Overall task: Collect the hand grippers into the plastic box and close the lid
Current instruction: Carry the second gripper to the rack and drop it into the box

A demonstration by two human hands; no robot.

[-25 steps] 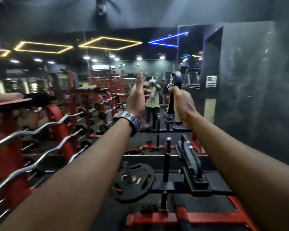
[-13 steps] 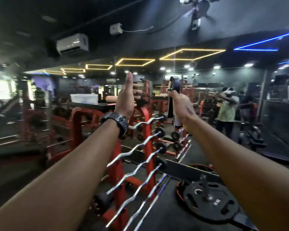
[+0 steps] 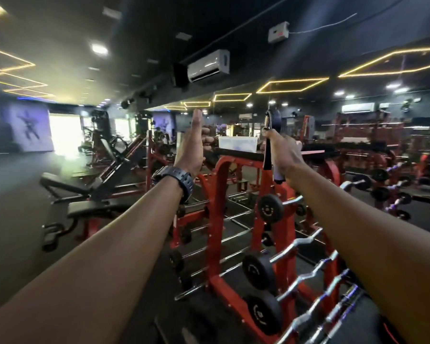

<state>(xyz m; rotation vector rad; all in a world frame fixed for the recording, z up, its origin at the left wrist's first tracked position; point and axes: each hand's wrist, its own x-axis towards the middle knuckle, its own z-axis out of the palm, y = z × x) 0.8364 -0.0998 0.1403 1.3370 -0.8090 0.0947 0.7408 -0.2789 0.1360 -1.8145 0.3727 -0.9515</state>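
**Hand gripper held upright before the barbell rack**

The black hand gripper with a coiled metal spring at its top (image 3: 271, 142) stands upright in the right hand (image 3: 284, 155), whose fingers are curled round its handles. The left hand (image 3: 193, 145), wearing a black wristwatch (image 3: 178, 181), is raised with the thumb up and the fingers curled, holding nothing. Between and beyond the two hands, a translucent white plastic box (image 3: 237, 144) rests on a dark padded surface atop the red steel barbell rack (image 3: 217, 219). A white wall-mounted air conditioner (image 3: 207, 65) hangs above.
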